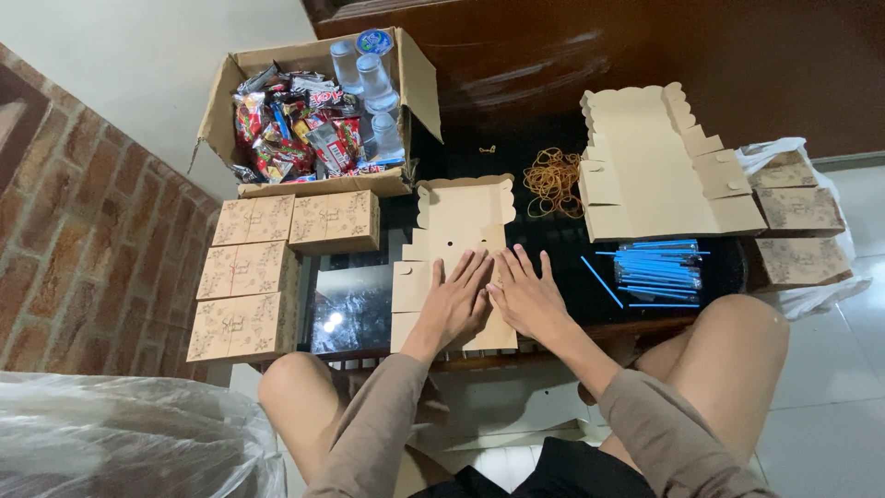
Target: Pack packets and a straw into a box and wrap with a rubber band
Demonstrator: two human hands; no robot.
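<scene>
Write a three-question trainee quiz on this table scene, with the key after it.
1. True or false: both hands, the left hand and the right hand, lie flat on the unfolded box blank.
2. What lies right of that blank? A) scissors B) blue straws C) a tape roll
3. Fill in: the open carton holds snack packets and clear water ____.

Key: 1 true; 2 B; 3 cups. The stack of flat blanks, the rubber bands and the folded boxes serve as distractors.
</scene>
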